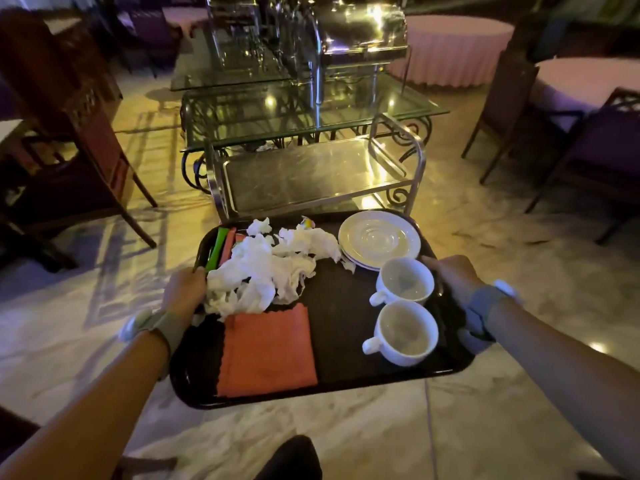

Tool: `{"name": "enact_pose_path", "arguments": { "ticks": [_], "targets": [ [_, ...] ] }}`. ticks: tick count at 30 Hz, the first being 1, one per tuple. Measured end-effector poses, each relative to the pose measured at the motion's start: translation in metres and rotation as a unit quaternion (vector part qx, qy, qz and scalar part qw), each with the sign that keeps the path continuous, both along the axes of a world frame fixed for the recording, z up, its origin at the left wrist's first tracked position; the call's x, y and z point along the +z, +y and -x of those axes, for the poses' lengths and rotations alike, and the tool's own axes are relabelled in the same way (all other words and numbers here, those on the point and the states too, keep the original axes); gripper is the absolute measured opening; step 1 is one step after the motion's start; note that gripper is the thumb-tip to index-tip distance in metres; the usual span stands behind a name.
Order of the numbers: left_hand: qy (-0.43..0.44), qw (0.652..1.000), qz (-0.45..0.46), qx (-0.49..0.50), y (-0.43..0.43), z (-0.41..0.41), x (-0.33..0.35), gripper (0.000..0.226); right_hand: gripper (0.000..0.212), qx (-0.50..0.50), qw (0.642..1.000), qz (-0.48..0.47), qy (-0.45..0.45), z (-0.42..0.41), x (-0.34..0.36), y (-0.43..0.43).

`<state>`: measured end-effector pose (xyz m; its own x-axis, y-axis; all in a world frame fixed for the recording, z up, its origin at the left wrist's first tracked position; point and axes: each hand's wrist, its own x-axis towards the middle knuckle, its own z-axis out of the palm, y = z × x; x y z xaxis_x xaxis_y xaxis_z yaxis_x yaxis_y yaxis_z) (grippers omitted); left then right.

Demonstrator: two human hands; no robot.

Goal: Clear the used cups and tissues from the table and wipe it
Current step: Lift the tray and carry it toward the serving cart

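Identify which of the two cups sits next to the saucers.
The far cup, right beside the saucers; the near cup sits behind it, closer to the person.

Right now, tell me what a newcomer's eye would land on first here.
The black tray, gripped at its sides by the left hand and right hand, dominates the foreground. Crumpled white tissues heap at its far left, an orange cloth lies nearer, and two white cups sit on the right. A steel trolley stands just beyond.
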<state>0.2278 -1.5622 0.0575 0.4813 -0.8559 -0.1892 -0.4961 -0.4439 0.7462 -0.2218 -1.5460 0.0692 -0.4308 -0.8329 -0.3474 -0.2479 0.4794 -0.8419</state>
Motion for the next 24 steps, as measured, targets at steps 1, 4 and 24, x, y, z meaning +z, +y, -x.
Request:
{"name": "enact_pose_path", "arguments": {
  "ticks": [1,4,24],
  "targets": [
    [-0.003,1.000,0.002,0.001,-0.016,0.004,-0.001,0.032,0.032,-0.007,1.000,-0.004,0.004,0.003,-0.002,-0.013],
    [-0.011,1.000,0.012,-0.008,-0.070,0.010,-0.010,0.030,0.033,-0.031,0.999,-0.004,0.012,0.010,-0.012,-0.060],
    [-0.035,0.998,-0.037,0.035,-0.440,0.045,-0.035,0.037,0.054,-0.016,0.998,-0.044,0.052,0.041,-0.059,-0.456]
  ]
}}
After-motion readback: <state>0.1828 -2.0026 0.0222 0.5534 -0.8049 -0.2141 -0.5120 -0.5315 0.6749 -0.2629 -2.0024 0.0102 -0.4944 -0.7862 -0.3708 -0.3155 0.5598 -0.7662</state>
